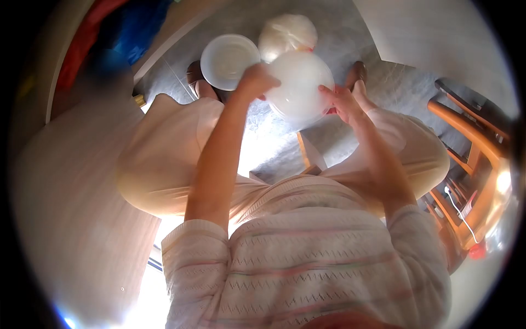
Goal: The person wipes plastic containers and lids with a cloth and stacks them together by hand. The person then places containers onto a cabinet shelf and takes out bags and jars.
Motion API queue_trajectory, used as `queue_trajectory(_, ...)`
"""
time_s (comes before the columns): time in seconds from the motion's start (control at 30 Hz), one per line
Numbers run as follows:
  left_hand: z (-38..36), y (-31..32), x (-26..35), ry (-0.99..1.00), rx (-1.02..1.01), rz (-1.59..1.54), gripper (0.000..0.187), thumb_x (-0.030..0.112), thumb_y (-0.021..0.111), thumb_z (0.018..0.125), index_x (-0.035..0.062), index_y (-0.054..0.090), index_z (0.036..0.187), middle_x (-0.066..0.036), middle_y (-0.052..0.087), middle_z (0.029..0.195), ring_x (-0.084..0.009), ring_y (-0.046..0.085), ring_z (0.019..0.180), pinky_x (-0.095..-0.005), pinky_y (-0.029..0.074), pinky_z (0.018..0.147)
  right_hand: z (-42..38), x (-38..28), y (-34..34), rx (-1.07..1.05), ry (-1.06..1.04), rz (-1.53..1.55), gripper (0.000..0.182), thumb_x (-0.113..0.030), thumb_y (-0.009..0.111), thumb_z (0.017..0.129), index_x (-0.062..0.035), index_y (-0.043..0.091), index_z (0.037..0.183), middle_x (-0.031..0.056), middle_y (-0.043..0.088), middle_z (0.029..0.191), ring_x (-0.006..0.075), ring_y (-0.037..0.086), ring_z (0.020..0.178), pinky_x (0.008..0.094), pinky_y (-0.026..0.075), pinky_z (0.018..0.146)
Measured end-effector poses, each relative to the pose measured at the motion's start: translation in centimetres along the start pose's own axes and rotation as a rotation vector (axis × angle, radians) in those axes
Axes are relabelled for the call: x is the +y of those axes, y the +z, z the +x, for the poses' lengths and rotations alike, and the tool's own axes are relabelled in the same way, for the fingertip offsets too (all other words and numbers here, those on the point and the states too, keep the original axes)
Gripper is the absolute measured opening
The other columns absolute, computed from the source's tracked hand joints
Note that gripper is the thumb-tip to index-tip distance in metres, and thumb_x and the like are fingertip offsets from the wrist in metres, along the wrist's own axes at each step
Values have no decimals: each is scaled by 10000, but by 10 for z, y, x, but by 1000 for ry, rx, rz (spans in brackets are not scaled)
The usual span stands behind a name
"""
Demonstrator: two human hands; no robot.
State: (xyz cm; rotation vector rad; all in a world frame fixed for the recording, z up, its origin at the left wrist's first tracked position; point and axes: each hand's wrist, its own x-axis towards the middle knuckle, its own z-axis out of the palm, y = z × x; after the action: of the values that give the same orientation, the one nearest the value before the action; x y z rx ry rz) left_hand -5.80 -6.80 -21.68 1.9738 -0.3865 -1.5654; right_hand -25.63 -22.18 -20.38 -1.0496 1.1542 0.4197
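Holding a round white bowl (pixel 301 85) between them, both hands are closed on its edge over the grey floor (pixel 345 141). The left hand (pixel 257 82) has the left side of the bowl, its grip pinched around the rim with the thumb on top; the right hand (pixel 341 101) has the opposite side in a like grip, thumb on the near face and other fingers lower down. How far the fingers reach underneath cannot be told. Just left of the bowl stands a white basin (pixel 230 61), and just beyond it sits a pale plastic bag (pixel 287 37), partly hidden by it. A brown shoe (pixel 357 74) shows to the right of the bowl. The person's pale trousers (pixel 159 151) spread on either side of it, nearer the body, and well to its right is a wooden chair (pixel 466 122).
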Motion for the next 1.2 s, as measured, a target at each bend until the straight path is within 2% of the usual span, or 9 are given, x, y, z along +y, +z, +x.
queue_trajectory(0.17, -57, -86, 13, 30, 101, -117, 407, 195, 625, 645, 51, 565, 1020, -63, 603, 887, -168, 575, 772, -296, 472, 588, -2, -45, 78, 4, -165, 7, 442, -365, 651, 737, -25, 554, 1002, 62, 602, 865, 160, 578, 735, 298, 476, 550)
queue_trajectory(0.33, -34, -127, -53, 4, 252, -274, 422, 91, 555, 668, 26, 542, 1085, -105, 608, 914, -191, 580, 830, -310, 479, 652, 56, -56, 143, -87, -223, -44, 427, -327, 657, 721, -1, 554, 978, 89, 601, 811, 168, 578, 656, 286, 472, 480)
queue_trajectory(0.43, 18, -117, -121, 260, 398, -453, 436, 57, 536, 650, 23, 545, 1084, -107, 607, 925, -193, 577, 826, -294, 463, 717, 101, -47, 159, -1, -271, -156, 429, -316, 671, 702, 13, 553, 952, 93, 595, 756, 163, 570, 586, 284, 468, 434)
queue_trajectory(0.7, 37, -90, -124, 63, 818, -215, 398, 113, 539, 616, 25, 590, 1000, -123, 621, 904, -226, 587, 835, -304, 443, 738, 111, -63, 162, 78, -268, -393, 442, -331, 673, 697, 17, 548, 938, 103, 592, 752, 160, 573, 552, 275, 472, 402)
queue_trajectory(0.83, 38, -91, -120, -72, 739, -131, 517, 223, 546, 614, 83, 529, 1112, -187, 561, 1054, -340, 506, 1021, -382, 398, 884, 106, -73, 160, 68, -291, -538, 486, -376, 645, 715, 27, 535, 965, 117, 604, 789, 164, 591, 587, 280, 490, 414)
queue_trajectory(0.93, 41, -87, -121, 1, 901, -122, 387, 136, 549, 630, 33, 594, 1000, -144, 627, 904, -250, 590, 870, -319, 447, 775, 110, -77, 158, 70, -309, -625, 530, -408, 627, 725, 31, 520, 1003, 123, 606, 816, 164, 604, 659, 273, 494, 419)
queue_trajectory(0.97, 42, -86, -122, -13, 863, -143, 426, 169, 552, 623, 48, 579, 1030, -162, 596, 968, -280, 548, 934, -340, 422, 821, 112, -78, 157, 70, -316, -655, 545, -418, 622, 728, 31, 515, 1016, 124, 606, 824, 164, 607, 687, 268, 493, 419)
queue_trajectory(1.03, 38, -92, -118, -42, 794, -181, 506, 235, 558, 609, 77, 548, 1090, -197, 532, 1095, -338, 463, 1063, -383, 372, 912, 116, -80, 157, 79, -308, -665, 581, -456, 612, 726, 29, 510, 1029, 125, 607, 837, 185, 604, 754, 299, 508, 483)
queue_trajectory(1.2, 42, -88, -112, -102, 791, -207, 548, 233, 506, 655, 47, 462, 1169, -205, 507, 1130, -353, 453, 1071, -377, 352, 932, 140, -73, 150, 110, -463, -806, 654, -530, 585, 722, 23, 498, 1059, 129, 603, 882, 226, 586, 859, 386, 491, 691)
